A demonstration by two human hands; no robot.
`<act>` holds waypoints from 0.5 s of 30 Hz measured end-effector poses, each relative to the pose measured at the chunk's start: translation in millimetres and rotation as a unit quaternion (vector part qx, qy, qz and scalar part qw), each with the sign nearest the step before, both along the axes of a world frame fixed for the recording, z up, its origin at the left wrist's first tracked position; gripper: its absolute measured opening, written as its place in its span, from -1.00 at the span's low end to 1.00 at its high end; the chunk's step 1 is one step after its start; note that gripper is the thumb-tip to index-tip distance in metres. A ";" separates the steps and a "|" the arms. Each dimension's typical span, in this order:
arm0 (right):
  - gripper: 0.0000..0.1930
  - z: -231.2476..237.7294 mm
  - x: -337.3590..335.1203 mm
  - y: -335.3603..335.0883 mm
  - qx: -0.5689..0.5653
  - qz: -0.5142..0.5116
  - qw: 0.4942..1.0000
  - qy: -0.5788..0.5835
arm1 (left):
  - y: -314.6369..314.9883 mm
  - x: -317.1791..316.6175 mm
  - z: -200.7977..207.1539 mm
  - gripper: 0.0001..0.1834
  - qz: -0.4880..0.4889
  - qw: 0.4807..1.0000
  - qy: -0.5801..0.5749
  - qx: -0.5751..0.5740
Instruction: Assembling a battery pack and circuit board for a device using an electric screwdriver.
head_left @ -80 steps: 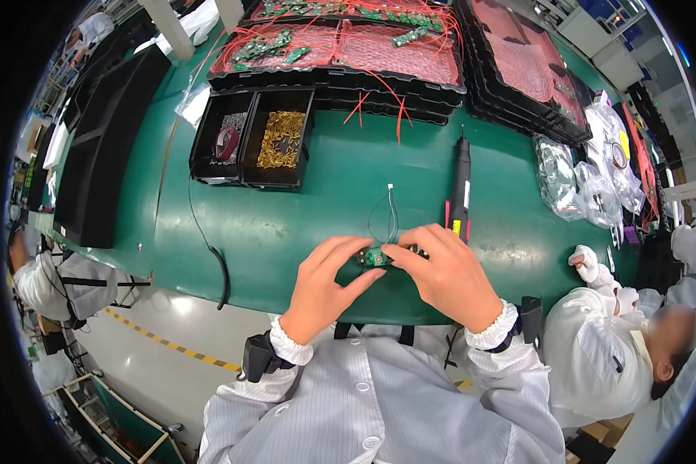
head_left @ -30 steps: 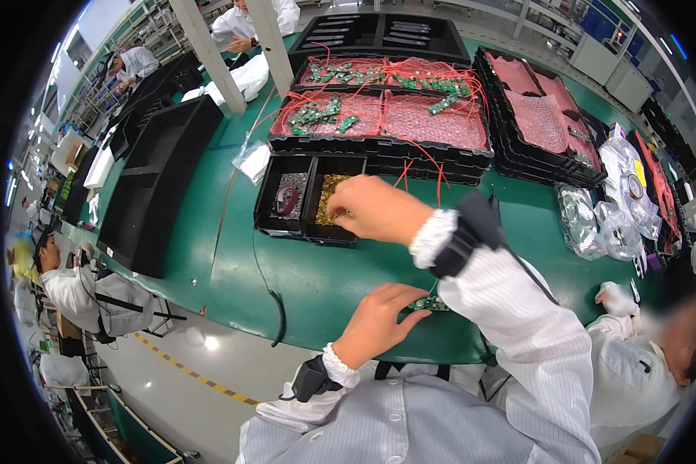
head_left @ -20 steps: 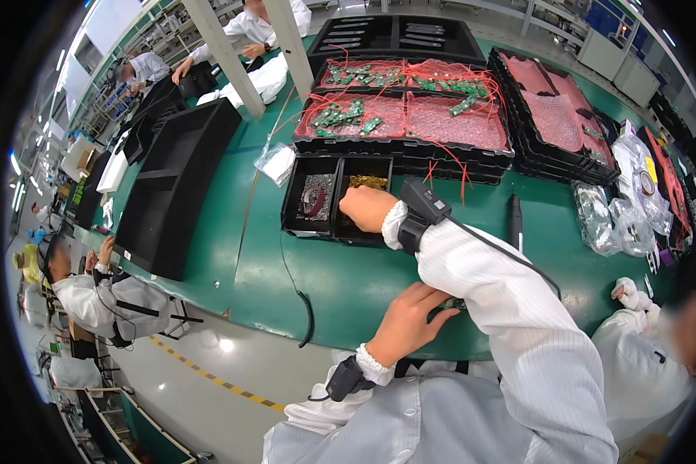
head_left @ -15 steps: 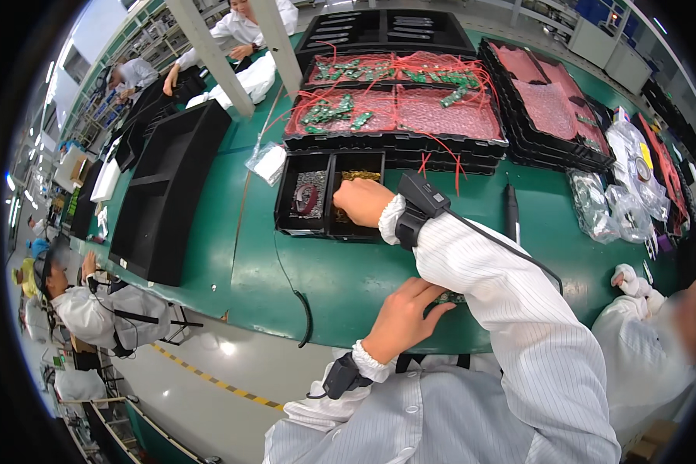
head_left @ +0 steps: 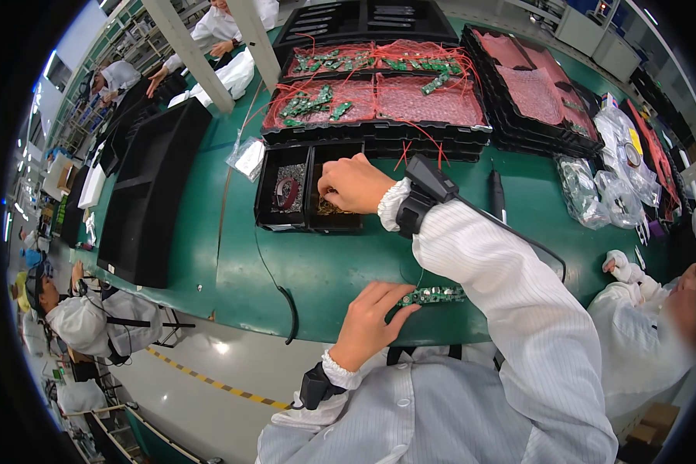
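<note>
My left hand [head_left: 371, 323] grips the left end of a narrow green circuit board [head_left: 442, 295] near the table's front edge, thumb on the near side and fingers on the far side. Part of the board's right end passes behind my right sleeve. Over the right compartment of a small black bin [head_left: 336, 230] is my right hand [head_left: 356, 185], its fingers curled down and pinched. Small gold-coloured parts [head_left: 329, 207] lie beneath it; whatever the fingertips hold is hidden. The left compartment contains small silver parts [head_left: 292, 172] and a dark red band [head_left: 287, 193].
Black trays [head_left: 472, 133] with pink bubble wrap, red wires and green boards stand behind the bin. Long black divided trays [head_left: 143, 224] lie at left. A black pen-shaped tool [head_left: 496, 193] and bagged parts [head_left: 582, 193] are at right. A co-worker [head_left: 649, 340] sits close by.
My right hand has lifted a little and turned over the gold-coloured parts. More of the circuit board in my left hand now shows. The whole view has shifted slightly.
</note>
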State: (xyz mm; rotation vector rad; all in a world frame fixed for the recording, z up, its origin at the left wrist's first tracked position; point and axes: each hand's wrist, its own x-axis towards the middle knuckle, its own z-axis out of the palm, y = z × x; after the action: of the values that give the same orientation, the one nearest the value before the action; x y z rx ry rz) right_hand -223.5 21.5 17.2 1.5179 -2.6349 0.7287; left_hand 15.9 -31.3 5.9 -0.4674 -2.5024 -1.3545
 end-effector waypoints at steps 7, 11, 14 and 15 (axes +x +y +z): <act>-0.85 61.4 47.9 63.8 -0.224 0.007 0.965 -0.139 | -10.1 3.4 -1.6 -0.64 0.027 1.000 0.009 0.007; -0.89 66.4 95.2 163.4 -0.150 -0.113 0.970 -0.156 | -8.8 -5.4 -12.2 -0.63 0.014 0.999 0.016 0.045; -0.90 46.0 133.7 215.1 -0.063 -0.173 0.963 -0.197 | -7.4 -5.4 -26.8 -0.60 0.017 0.997 0.034 0.068; -0.90 40.6 145.5 224.5 -0.068 -0.175 0.961 -0.204 | -7.2 -6.2 -29.1 -0.60 0.022 0.997 0.032 0.074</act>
State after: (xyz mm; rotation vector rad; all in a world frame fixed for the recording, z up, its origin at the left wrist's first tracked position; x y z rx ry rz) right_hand -77.9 246.0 57.8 0.9043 -2.9381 1.2654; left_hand 9.7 -38.5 -23.2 -0.4158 -2.3268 -1.4698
